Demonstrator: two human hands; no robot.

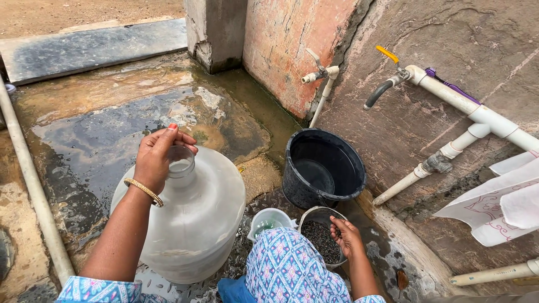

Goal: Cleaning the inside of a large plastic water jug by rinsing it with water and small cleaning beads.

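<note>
My left hand [159, 156] grips the open neck of a large translucent water jug [191, 219] that stands on the wet stone floor. A gold bangle sits on that wrist. My right hand [346, 235] reaches into a small metal bowl [318, 214] holding dark grit or grains, fingers curled over the contents. Whether it holds any is hidden. A small white mug [269, 220] stands between the jug and the bowl. My knee in blue patterned cloth [286, 269] is in front of them.
A black bucket [323, 168] with some water stands behind the bowl. White pipes with taps [393, 78] run along the stained wall. A white cloth [499, 205] hangs at right. A long pipe [31, 179] lies at left on the wet slabs.
</note>
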